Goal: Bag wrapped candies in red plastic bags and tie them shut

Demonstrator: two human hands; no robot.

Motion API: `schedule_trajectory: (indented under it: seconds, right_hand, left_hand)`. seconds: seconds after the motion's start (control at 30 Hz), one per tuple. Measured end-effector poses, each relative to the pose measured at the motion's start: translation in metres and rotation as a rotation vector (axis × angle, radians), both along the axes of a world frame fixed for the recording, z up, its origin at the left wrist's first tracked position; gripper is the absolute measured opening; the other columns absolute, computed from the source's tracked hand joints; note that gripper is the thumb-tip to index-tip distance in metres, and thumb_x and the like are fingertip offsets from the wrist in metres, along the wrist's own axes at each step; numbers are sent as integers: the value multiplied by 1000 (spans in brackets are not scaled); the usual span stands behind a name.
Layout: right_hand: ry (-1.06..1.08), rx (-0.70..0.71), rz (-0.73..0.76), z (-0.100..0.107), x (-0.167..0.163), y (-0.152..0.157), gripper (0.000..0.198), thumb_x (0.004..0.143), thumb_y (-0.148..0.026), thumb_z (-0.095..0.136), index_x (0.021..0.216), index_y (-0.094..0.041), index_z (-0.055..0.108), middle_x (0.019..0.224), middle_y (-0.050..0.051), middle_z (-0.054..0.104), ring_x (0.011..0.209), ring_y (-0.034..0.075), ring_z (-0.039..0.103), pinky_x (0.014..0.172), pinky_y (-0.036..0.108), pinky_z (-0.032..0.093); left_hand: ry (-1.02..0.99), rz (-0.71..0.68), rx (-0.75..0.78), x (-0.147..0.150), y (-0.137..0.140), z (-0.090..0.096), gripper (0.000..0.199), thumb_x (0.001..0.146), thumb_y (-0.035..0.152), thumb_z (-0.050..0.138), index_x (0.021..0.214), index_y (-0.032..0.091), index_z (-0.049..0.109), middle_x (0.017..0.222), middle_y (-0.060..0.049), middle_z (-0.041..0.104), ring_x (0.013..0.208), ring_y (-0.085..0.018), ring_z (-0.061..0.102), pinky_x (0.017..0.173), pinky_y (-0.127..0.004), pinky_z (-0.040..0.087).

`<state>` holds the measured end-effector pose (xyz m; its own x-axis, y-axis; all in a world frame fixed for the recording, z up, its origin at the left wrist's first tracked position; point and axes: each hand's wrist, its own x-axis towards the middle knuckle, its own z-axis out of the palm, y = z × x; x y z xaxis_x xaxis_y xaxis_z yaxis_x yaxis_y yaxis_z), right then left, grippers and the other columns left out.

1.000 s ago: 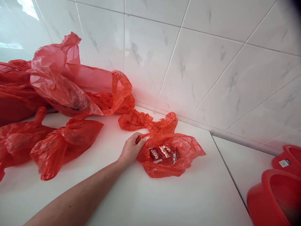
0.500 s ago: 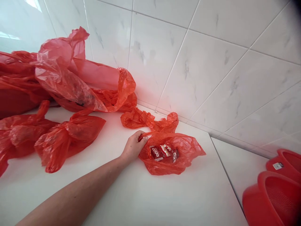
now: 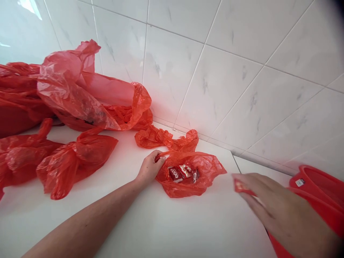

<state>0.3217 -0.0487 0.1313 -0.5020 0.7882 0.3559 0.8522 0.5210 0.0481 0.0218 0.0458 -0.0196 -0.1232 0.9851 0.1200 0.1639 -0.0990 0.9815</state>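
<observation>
My left hand (image 3: 150,165) pinches the left rim of a red plastic bag (image 3: 209,166) that lies with its mouth open on the white table. Inside the bag are a few small wrapped snacks, among them a dark red packet (image 3: 175,174) and a white-and-red packet (image 3: 185,171). To the right of the bag, apart from it, my right hand (image 3: 271,204) holds a small red snack packet (image 3: 242,187) between thumb and fingers, blurred by motion. Its print cannot be read.
Red plastic baskets (image 3: 322,182) stand at the right, partly behind my right hand. A crumpled red bag (image 3: 166,139) lies behind the open one. Tied red bags (image 3: 80,157) and a heap of red bags (image 3: 91,93) fill the left. A tiled wall (image 3: 182,68) closes the back.
My right hand has come into view from the right, over the baskets, with a red snack packet in it. My left hand keeps its hold on the bag's rim. The view has shifted slightly.
</observation>
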Motion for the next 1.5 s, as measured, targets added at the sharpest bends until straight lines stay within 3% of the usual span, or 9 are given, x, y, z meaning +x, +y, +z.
schedule_trajectory:
  seconds: [0.23,0.53,0.63,0.73,0.87,1.07,1.17,1.37,1.5]
  right_hand:
    - [8,-232,-21,-26,-90,45,32,84,-13,45,111,-26,57,113,2,61,107,21,55,91,41,47]
    - [367,-23,-548,-88,-40,44,64,83,-60,44,138,-26,40,145,14,32,122,35,46,83,47,48]
    - [668,-213,-668,-103,-31,46,80,78,-65,50,144,-26,25,134,12,48,104,30,59,77,41,49]
    - [1077,-513,-654,-110,-29,56,81,68,-64,65,132,-19,41,106,10,64,79,22,63,63,31,48]
    - [1464,-688,-452,-97,-26,75,50,61,-50,77,96,-16,62,83,4,64,66,12,55,51,20,39]
    - [1841,-117,-208,-43,-14,91,28,56,-27,80,75,-18,63,76,-1,61,66,11,54,52,21,42]
    - [1816,-2,-153,-24,-8,92,18,62,-26,75,76,-20,65,79,-1,62,71,13,57,54,22,44]
    - [1283,-134,-466,-10,-3,80,22,72,-37,63,89,-25,72,92,1,68,87,20,60,76,35,48]
    - [1453,-133,-319,-3,-17,67,25,76,-40,63,95,-26,71,108,3,67,107,24,57,94,39,44]
  left_hand:
    - [-23,-6,28,0,1,-4,22,80,40,53,85,20,61,78,-1,65,70,-17,60,62,-26,45]
    - [-108,25,49,0,0,1,21,80,39,56,84,19,62,74,1,63,68,-15,56,63,-25,43]
    - [-152,40,66,0,-1,7,23,79,39,58,91,19,62,78,0,64,70,-15,57,65,-25,44]
    - [-204,45,81,1,-1,18,26,78,38,60,96,19,60,83,-1,65,73,-15,59,66,-25,45]
    - [-284,51,99,1,4,43,21,76,32,59,92,18,57,79,-1,64,64,-13,58,58,-23,45]
    - [-422,138,279,-12,17,111,16,75,25,58,90,21,52,68,6,53,50,-6,48,47,-17,38]
    - [-501,150,422,-16,16,142,21,73,25,66,91,21,55,66,6,52,50,-6,47,47,-15,38]
    - [-451,-28,364,-1,1,161,24,75,27,70,95,21,58,72,3,60,57,-7,55,51,-17,46]
    - [-332,-167,290,11,-13,160,32,74,26,72,104,23,61,89,-1,65,75,-12,61,64,-22,52]
